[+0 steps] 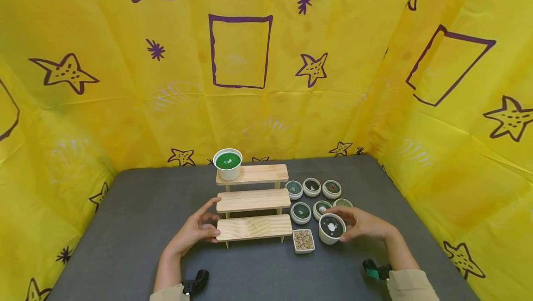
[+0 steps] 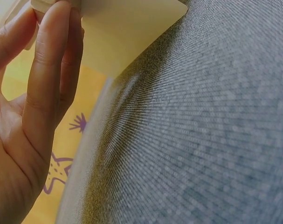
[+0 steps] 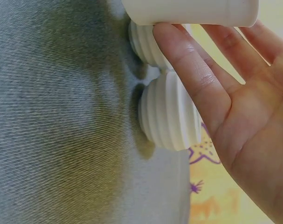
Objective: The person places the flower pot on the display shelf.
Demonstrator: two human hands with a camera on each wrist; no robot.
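A three-step wooden display stand [image 1: 254, 200] stands on the dark table. My left hand [image 1: 195, 227] grips its left end, with fingers at the middle and lowest shelves; the left wrist view shows thumb and fingers [image 2: 48, 60] around the wood. In my right hand [image 1: 366, 224] is a white cup [image 1: 331, 228] with a dark filling and a white patch on top. Thumb and fingers hold the cup's side, and its smooth wall [image 3: 192, 11] shows in the right wrist view. A larger white cup with green filling [image 1: 228, 162] sits at the top shelf's left end.
Several small ribbed white pots [image 1: 300, 213] with dark or green fillings are grouped right of the stand, just behind the held cup. A square white dish of tan bits [image 1: 303, 241] sits left of that cup. Yellow patterned cloth [image 1: 266, 120] encloses the table's back and sides.
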